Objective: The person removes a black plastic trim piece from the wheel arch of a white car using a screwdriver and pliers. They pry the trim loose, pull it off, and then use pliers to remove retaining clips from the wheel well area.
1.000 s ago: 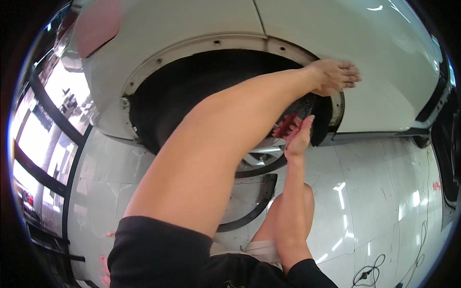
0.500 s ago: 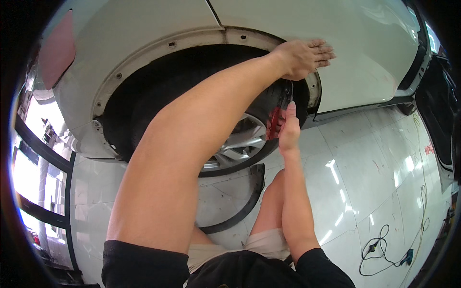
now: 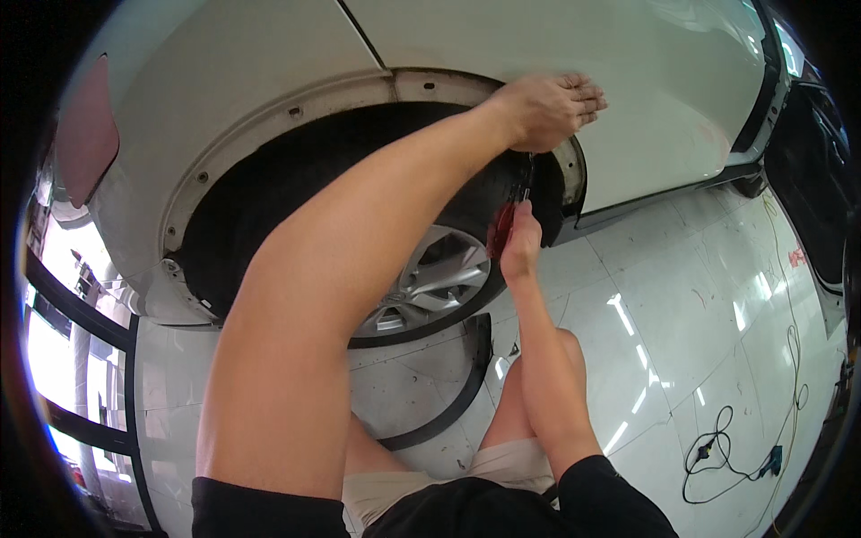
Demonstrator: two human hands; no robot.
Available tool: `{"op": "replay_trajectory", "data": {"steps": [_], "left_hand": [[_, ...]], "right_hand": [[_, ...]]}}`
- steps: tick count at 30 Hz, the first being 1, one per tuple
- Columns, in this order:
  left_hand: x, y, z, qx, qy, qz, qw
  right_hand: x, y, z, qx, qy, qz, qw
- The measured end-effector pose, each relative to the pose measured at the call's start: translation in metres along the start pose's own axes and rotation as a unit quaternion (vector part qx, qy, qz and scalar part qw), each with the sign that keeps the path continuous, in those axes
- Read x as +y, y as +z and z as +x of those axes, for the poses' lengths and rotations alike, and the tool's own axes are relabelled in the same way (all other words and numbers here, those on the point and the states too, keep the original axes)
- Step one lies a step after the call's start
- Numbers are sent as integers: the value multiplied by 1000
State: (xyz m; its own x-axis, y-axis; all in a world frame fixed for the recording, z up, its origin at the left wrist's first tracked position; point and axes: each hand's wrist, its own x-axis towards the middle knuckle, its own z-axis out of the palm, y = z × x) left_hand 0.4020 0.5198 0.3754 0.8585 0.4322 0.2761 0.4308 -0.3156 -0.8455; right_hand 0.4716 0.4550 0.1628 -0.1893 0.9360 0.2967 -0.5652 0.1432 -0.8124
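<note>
Across the upper middle of the frame, the person's left hand (image 3: 549, 112) lies over the wheel-arch edge (image 3: 430, 87), fingers together; its palm is hidden, so I can't tell whether it grips anything. Just right of centre, the right hand (image 3: 520, 247) is clasped round a red-handled tool (image 3: 501, 229) that points up toward the left. Beyond sits a silver-spoked wheel (image 3: 448, 276), and curved black trim (image 3: 456, 408) lies on the floor at lower middle.
</note>
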Motion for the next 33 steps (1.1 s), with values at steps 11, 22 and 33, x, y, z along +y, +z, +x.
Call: {"op": "replay_trajectory", "data": {"steps": [11, 22, 33], "left_hand": [[-4, -20, -17, 213, -125, -326, 913], [68, -29, -60, 217, -467, -314, 797], [42, -5, -47, 242, -405, -200, 859]], "right_hand": [[-11, -12, -13, 27, 4, -67, 997], [-17, -43, -20, 45, 5, -45, 998], [-16, -28, -26, -11, -8, -82, 997]]}}
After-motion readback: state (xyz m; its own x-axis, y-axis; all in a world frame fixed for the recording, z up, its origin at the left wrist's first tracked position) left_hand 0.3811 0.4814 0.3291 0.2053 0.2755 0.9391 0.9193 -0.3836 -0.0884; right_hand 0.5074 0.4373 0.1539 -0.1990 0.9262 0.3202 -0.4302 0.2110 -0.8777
